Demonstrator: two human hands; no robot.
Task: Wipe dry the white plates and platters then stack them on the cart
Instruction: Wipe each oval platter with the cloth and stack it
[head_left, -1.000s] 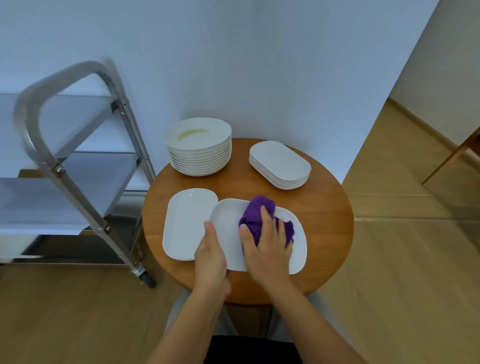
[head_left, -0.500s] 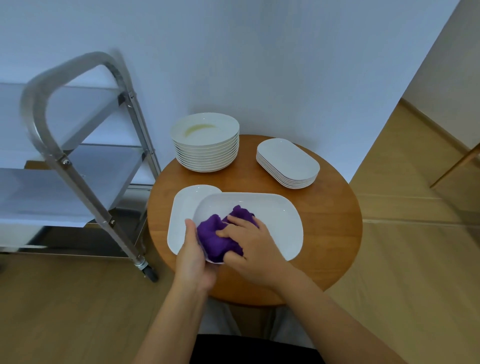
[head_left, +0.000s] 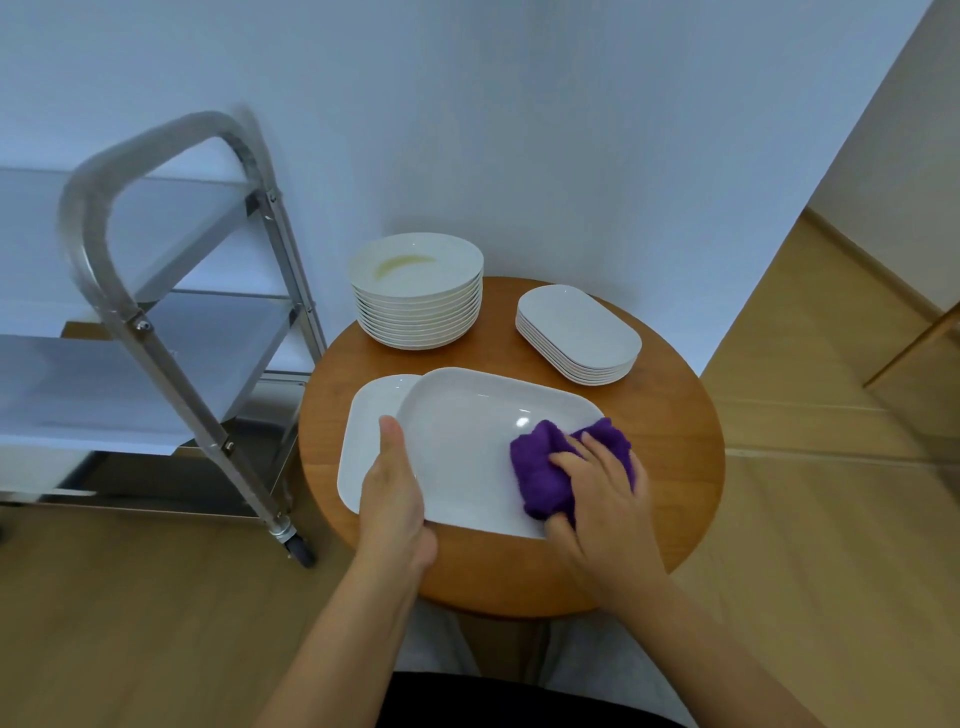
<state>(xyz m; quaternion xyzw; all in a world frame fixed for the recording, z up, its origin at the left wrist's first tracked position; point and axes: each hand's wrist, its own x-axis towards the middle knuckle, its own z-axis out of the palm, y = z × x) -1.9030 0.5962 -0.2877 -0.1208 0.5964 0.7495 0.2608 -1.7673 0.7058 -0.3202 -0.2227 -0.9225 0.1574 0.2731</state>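
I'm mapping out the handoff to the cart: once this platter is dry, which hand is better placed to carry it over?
Probably the left hand: it grips the platter at its left edge, the side nearest the cart. The right hand presses the purple cloth.

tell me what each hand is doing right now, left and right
Left hand: closed on the near-left rim of the large white platter, thumb on top.
Right hand: closed on the purple cloth, pressing it onto the platter.
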